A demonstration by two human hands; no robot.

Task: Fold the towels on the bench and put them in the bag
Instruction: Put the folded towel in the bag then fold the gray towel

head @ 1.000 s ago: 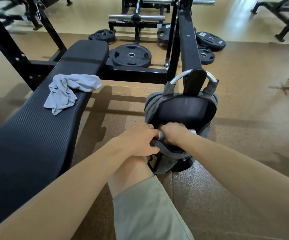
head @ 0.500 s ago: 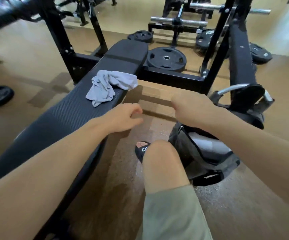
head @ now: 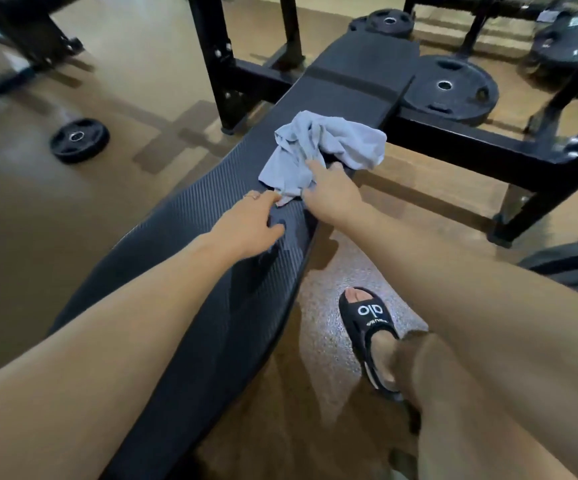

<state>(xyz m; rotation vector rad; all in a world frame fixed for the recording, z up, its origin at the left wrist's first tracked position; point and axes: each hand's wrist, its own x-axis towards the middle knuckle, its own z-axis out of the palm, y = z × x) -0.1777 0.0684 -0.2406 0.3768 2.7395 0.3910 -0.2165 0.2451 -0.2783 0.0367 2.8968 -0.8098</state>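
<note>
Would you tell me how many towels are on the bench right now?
1: a crumpled grey towel lies at the bench's right edge, by both hands; others may be out of view.

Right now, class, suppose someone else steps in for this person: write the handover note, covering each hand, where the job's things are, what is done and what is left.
Left hand: at the near corner of the towel, fingers touching or pinching it; which one is unclear.
Right hand: resting on the towel's near right edge, fingers spread.
Towel: crumpled and unfolded on the bench, part hanging over the right edge.
Bag: on the floor at far right, mostly out of frame.
Done: nothing on this towel.
Left: spread it, fold it, put it in the bag.
</note>
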